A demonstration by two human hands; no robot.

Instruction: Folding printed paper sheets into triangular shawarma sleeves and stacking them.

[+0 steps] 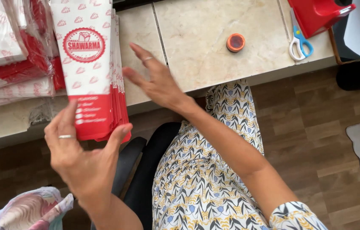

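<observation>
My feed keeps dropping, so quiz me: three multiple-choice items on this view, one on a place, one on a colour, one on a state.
1. Where do the scissors lie?
A. on the counter, beside the red holder
B. on the floor
C. in the person's lap

2. What colour are the scissors' handles?
A. green
B. blue
C. black

3. What is the left hand doing?
A. lying flat on the counter
B. gripping the near end of the stack of paper bags
C. holding the small round orange lid

Answers:
1 A: they rest at the counter's far right, next to the red holder.
2 B: both loops are blue.
3 B: thumb and fingers clasp the stack's red end, while the right hand hovers open beside it, fingers spread.
</observation>
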